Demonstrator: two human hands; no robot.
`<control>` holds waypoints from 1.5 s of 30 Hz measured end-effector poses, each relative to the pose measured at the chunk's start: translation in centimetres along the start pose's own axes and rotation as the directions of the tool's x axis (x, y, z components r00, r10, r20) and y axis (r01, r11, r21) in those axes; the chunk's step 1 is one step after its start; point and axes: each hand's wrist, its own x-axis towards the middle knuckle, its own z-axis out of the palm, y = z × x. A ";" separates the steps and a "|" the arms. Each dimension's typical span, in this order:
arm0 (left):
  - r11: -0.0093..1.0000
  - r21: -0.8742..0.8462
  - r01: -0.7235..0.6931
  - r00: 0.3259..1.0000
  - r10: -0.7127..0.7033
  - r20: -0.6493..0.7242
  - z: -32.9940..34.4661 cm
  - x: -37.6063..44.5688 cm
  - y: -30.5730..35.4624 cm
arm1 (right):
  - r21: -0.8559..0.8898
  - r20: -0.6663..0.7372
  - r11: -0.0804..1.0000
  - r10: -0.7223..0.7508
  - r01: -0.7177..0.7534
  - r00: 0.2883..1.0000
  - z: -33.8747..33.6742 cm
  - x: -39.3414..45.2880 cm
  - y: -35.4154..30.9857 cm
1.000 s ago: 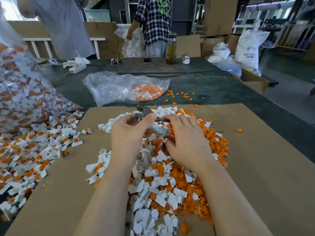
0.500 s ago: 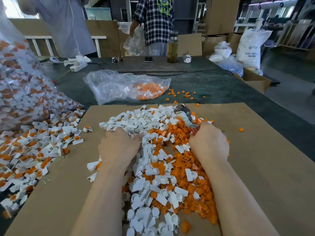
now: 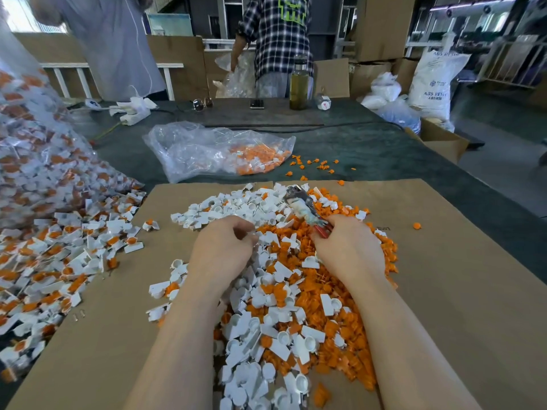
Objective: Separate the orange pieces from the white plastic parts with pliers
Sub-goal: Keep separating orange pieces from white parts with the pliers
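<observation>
A mixed heap of separated white plastic parts [image 3: 266, 335] and orange pieces [image 3: 334, 291] lies on a brown cardboard sheet [image 3: 458, 291]. My right hand [image 3: 346, 250] grips the red handles of the pliers [image 3: 305, 207], whose worn metal jaws point up and away over the heap. My left hand [image 3: 220, 250] rests on the white side of the heap with its fingers curled; what it holds, if anything, is hidden. Unseparated white parts with orange inserts [image 3: 68, 255] are spread at the left.
A large clear bag of unseparated parts [image 3: 32, 149] rises at the far left. A smaller clear bag [image 3: 219, 149] with orange and white bits lies beyond the cardboard. Loose orange pieces [image 3: 313, 165] dot the green table. Two people stand behind it, near a bottle [image 3: 299, 84] and phone [image 3: 257, 103].
One second ago both hands met at the pliers above the heap. They have since parted and dropped onto the heap, the right one keeping the pliers, the left moving to the white side.
</observation>
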 end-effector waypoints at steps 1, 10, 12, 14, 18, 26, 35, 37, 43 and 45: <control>1.000 0.000 -0.003 1.000 0.003 -0.003 0.0 0.0 0.0 | 0.015 -0.001 1.000 0.001 -0.001 1.000 -0.1 0.0 0.0; 0.999 -0.040 -0.008 0.999 0.010 0.046 0.0 0.2 -0.5 | 0.028 0.093 0.996 -0.085 0.083 0.992 0.2 -0.2 -0.4; 0.999 -0.049 0.016 0.996 -0.012 0.088 -0.1 0.3 -0.6 | -0.003 0.091 0.994 -0.109 0.110 0.990 0.2 -0.3 -0.5; 0.998 -0.060 0.028 0.991 -0.020 0.129 -0.2 0.3 -0.7 | -0.020 0.077 0.991 -0.129 0.131 0.989 0.3 -0.4 -0.6; 0.999 -0.028 -0.018 0.988 0.022 0.151 -0.2 0.3 -0.7 | -0.062 0.055 0.985 -0.156 0.159 0.986 0.5 -0.4 -0.5; 0.985 0.044 -0.167 0.985 0.165 0.040 0.3 -0.1 -0.1 | 0.006 0.030 0.989 -0.151 0.151 0.988 0.4 -0.5 -0.5; 0.948 0.207 -0.242 0.969 0.247 0.000 1.7 0.0 0.3 | 0.321 -0.048 0.943 -0.076 0.087 0.996 -0.1 -0.6 -0.9; 0.957 0.169 -0.237 0.970 0.243 -0.016 1.8 0.0 0.3 | 0.398 -0.054 0.914 -0.068 0.084 0.996 -0.2 -0.6 -0.9; 0.980 -0.097 -0.174 0.976 0.158 -0.151 1.5 -0.1 1.0 | 0.524 -0.122 0.845 -0.052 0.109 0.991 -0.5 -0.8 -1.4; 0.973 -0.144 -0.182 0.972 0.156 -0.179 1.5 -0.3 1.2 | 0.567 -0.113 0.816 -0.055 0.110 0.992 -0.6 -0.9 -1.5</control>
